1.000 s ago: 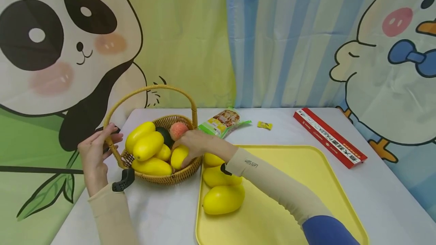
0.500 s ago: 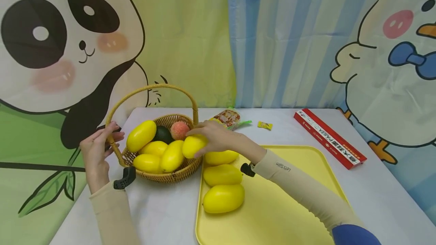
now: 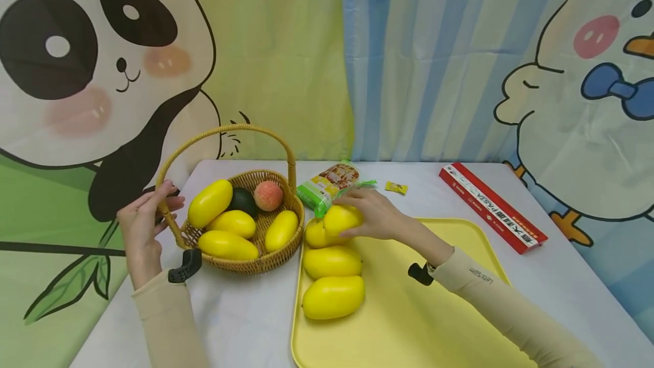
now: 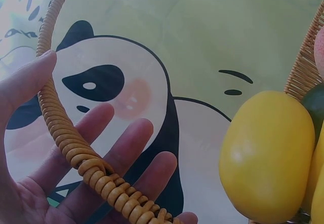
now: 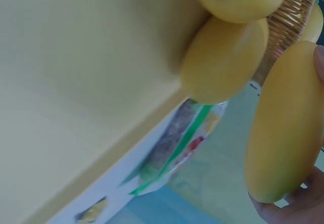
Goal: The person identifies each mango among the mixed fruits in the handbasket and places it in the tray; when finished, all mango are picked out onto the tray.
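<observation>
My right hand (image 3: 375, 214) holds a yellow mango (image 3: 342, 220) between thumb and fingers, over the back left corner of the yellow tray (image 3: 434, 300). In the right wrist view this mango (image 5: 286, 127) is long and smooth. Beneath and before it, three more mangoes (image 3: 333, 298) lie in a column along the tray's left side, the rearmost partly hidden. My left hand (image 3: 145, 226) holds the handle (image 3: 166, 169) of the wicker basket (image 3: 255, 266); the left wrist view shows the thumb against the handle (image 4: 63, 127) with fingers spread behind. Inside are several mangoes (image 3: 228, 245), a peach (image 3: 268, 195) and a dark green fruit (image 3: 242, 201).
Behind the tray lies a green-edged food packet (image 3: 327, 183), with a small yellow wrapped sweet (image 3: 396, 187) to its right. A long red pasta box (image 3: 493, 206) lies at the back right. Printed curtains (image 3: 419, 61) hang behind the white table (image 3: 255, 322).
My right hand has lifted a mango out of the basket and carried it right, over the tray's back left corner. Another mango in the basket has shifted. My left hand stays at the handle.
</observation>
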A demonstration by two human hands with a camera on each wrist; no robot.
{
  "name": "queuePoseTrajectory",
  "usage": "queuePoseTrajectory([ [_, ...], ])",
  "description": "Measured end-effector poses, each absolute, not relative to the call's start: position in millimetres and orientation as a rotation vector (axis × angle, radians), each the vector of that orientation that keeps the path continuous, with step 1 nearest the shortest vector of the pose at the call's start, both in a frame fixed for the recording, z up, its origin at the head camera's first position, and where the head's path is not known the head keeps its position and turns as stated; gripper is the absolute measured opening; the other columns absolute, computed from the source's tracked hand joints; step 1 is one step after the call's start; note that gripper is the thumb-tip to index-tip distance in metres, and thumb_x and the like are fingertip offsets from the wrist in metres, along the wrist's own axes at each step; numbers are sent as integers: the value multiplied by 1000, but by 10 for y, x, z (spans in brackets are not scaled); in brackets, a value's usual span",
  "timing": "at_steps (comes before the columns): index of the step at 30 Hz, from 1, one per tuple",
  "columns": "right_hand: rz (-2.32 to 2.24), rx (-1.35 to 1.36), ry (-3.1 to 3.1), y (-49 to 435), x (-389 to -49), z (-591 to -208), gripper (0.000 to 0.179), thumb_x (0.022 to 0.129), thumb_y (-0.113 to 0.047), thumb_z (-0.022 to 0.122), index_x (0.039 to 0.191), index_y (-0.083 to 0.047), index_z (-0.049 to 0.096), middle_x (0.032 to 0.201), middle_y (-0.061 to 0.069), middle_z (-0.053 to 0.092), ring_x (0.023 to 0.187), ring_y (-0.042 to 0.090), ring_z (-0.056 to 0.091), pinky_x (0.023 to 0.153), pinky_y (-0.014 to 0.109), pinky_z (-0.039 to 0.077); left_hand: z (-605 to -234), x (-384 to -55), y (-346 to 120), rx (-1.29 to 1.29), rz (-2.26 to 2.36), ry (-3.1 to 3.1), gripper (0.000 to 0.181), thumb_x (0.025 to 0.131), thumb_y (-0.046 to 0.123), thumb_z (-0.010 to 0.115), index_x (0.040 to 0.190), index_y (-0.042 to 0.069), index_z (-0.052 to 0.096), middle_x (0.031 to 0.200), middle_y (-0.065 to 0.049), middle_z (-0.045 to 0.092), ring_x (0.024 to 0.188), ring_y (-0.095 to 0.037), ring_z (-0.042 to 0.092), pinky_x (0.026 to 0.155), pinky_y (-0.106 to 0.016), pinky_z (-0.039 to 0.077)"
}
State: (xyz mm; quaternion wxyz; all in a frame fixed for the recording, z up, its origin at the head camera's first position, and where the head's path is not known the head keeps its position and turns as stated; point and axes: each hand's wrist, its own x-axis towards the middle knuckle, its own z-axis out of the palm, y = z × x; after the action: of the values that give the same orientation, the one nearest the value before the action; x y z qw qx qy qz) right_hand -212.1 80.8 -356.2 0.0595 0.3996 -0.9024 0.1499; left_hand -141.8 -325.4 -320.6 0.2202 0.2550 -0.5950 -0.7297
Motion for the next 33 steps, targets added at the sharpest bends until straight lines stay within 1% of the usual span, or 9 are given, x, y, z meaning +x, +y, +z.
queuePoseTrajectory([
  [7, 475, 1092, -2785, 1100, -2088, -3753, 66, 75, -48, 78, 130, -16, 60, 120, 12, 63, 104, 32, 60, 85, 48, 48, -3234, -1385, -3252, 715, -2032, -1632, 30, 75, 38, 81, 86, 11, 78, 67, 1, 72, 69, -10, 69, 63, -28, 45],
  [11, 535, 1055, -2792, 1231, -2077, -3843, 63, 75, -44, 80, 127, -14, 61, 118, 14, 63, 101, 32, 61, 83, 49, 48, -3244, -1391, -3242, 704, -2024, -1630, 31, 76, 38, 81, 89, 10, 78, 68, 1, 72, 69, -10, 69, 63, -28, 45],
  [15, 568, 1035, -2792, 1330, -2068, -3923, 61, 75, -43, 80, 125, -13, 62, 116, 14, 64, 95, 30, 62, 77, 46, 49, -3238, -1406, -3235, 695, -2022, -1622, 32, 76, 37, 81, 91, 9, 78, 68, 1, 72, 68, -11, 69, 61, -26, 47],
  [19, 567, 1028, -2798, 1401, -2071, -4004, 61, 74, -45, 80, 124, -13, 62, 111, 12, 66, 87, 24, 62, 73, 41, 48, -3226, -1416, -3236, 699, -2010, -1635, 32, 76, 39, 81, 90, 10, 78, 67, 2, 72, 66, -11, 69, 65, -29, 44],
  [23, 554, 1022, -2809, 1441, -2084, -4075, 61, 75, -46, 79, 123, -13, 61, 109, 10, 67, 85, 21, 61, 72, 39, 48, -3214, -1418, -3243, 702, -2001, -1649, 32, 76, 40, 80, 90, 11, 78, 67, 2, 72, 63, -12, 69, 68, -33, 39],
  [30, 508, 1028, -2879, 1455, -2094, -4157, 62, 77, -47, 77, 126, -14, 59, 108, 10, 65, 85, 21, 60, 76, 42, 48, -3215, -1404, -3251, 706, -2019, -1629, 30, 75, 38, 81, 87, 11, 78, 67, 1, 72, 69, -11, 69, 64, -28, 46],
  [33, 486, 1029, -2891, 1460, -2089, -4181, 62, 77, -47, 77, 126, -12, 59, 107, 11, 65, 84, 22, 60, 76, 42, 49, -3217, -1408, -3247, 699, -2019, -1632, 30, 75, 38, 81, 88, 12, 78, 67, 2, 72, 69, -11, 69, 64, -28, 46],
])
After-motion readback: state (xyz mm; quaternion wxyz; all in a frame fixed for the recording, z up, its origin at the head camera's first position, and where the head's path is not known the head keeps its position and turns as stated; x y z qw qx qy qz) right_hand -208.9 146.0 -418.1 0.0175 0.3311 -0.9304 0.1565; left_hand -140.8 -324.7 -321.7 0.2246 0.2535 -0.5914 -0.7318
